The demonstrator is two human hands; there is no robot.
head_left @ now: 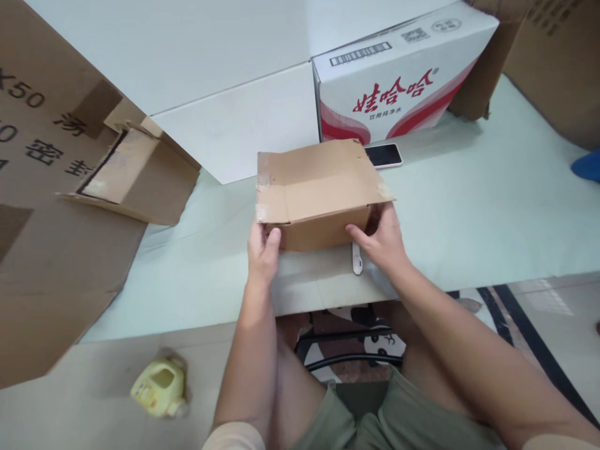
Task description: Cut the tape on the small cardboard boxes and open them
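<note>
A small brown cardboard box with old tape on its top stands on the pale table in front of me. My left hand grips its near left corner, thumb on the front face. My right hand holds the near right corner, thumb on the front and fingers round the side. A small white object lies on the table just under the box's front edge, beside my right hand.
A black phone lies behind the box. A white and red printed carton stands at the back, a white block left of it. Large brown cardboard leans at left. A yellow jug lies on the floor.
</note>
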